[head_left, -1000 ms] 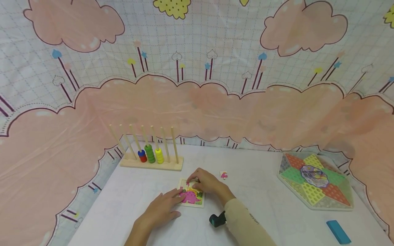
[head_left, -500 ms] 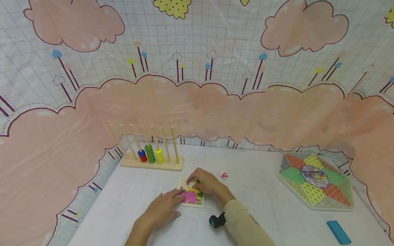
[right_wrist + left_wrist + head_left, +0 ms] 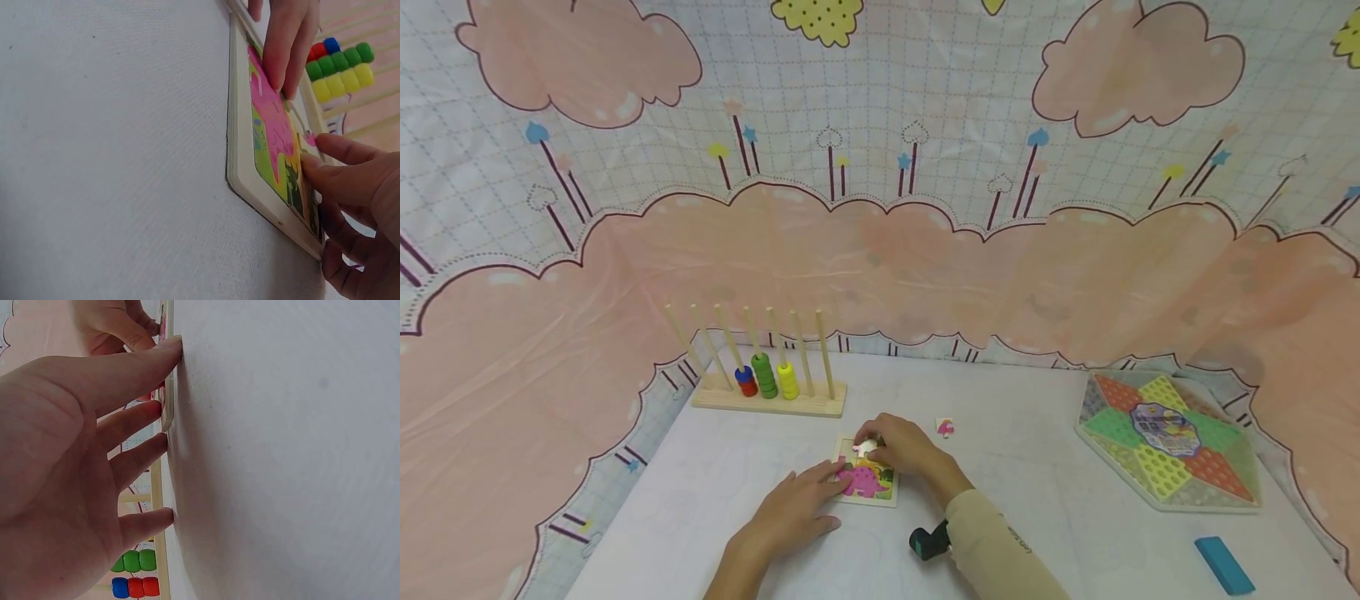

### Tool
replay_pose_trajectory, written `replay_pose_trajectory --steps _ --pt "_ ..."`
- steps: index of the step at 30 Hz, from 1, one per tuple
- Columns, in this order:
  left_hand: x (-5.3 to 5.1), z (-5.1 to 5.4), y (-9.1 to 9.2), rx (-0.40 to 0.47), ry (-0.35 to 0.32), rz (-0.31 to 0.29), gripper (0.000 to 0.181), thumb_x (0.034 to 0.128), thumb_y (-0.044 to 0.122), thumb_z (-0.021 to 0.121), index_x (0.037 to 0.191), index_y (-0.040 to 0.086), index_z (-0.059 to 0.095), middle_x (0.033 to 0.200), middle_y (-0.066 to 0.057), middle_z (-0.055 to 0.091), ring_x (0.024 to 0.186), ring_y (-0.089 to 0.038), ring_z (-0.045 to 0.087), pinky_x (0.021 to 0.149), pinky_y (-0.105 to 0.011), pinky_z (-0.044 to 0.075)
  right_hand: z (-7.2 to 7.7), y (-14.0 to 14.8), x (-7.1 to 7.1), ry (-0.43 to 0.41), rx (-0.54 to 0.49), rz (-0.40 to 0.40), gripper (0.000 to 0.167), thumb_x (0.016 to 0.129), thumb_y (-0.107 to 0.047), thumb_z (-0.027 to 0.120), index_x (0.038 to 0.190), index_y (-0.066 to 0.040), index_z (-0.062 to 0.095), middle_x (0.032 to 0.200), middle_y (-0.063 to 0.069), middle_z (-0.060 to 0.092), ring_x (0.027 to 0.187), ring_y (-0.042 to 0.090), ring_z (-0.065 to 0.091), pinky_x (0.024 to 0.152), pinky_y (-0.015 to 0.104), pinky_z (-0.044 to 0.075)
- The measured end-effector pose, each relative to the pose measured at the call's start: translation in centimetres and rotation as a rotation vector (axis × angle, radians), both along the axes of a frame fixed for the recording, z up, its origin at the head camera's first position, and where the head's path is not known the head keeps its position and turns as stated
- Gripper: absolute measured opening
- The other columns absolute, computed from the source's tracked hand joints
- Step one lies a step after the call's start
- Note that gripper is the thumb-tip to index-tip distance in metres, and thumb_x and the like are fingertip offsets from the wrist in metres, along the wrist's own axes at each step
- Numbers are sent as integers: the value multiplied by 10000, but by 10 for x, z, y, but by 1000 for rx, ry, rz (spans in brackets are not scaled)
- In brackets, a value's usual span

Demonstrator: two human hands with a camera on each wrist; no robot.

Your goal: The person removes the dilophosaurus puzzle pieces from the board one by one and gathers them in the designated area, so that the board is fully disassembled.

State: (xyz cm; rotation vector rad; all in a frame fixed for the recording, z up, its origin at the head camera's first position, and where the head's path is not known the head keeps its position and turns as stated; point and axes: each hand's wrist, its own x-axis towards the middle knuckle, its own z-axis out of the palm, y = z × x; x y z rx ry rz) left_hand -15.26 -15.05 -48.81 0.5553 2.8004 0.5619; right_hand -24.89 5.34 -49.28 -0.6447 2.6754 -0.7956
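A small wooden jigsaw puzzle (image 3: 880, 502) with a pink dinosaur picture lies on the white table. My left hand (image 3: 793, 510) rests at its left side, index and middle fingers laid straight over the board's edge and picture. In the left wrist view, the other fingertips touch the table. My right hand (image 3: 908, 446) is over the puzzle's far part, pinching a white and pink puzzle piece (image 3: 865, 447) between thumb and index finger. In the right wrist view, the fingers partly hide this piece (image 3: 309, 138). Another puzzle piece (image 3: 945, 427), pink on white, lies beyond the right hand.
A wooden bead stacker (image 3: 767, 402) with upright pegs and coloured beads stands at the back left. A hexagonal clear case (image 3: 1165, 442) of coloured pieces lies at the right. Nearer are a blue block (image 3: 1223, 565) and a black device (image 3: 929, 540) by the right sleeve.
The pinched puzzle piece has turned or tilted, and more of its white surface shows now. My right fingers have shifted slightly with it. The left hand has stayed in place.
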Motion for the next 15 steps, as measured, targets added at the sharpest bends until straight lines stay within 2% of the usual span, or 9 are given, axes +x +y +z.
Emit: replay_pose_trajectory --steps 4,15 --pt "0 -1 0 0 -2 1 562 869 283 802 1394 163 639 1586 -36 501 1485 -342 447 1118 -759 348 -1 -1 0 -10 -1 -9 229 937 -172 740 1143 -270 728 1127 -28 681 1039 130 611 1039 393 556" --pt "-1 0 0 -4 -13 5 571 873 290 799 1406 177 629 1589 -32 496 1490 -341 440 1125 -759 338 -1 0 0 -3 -7 -22 241 915 -180 767 1140 -265 744 1068 -42 669 955 106 579 948 336 564"
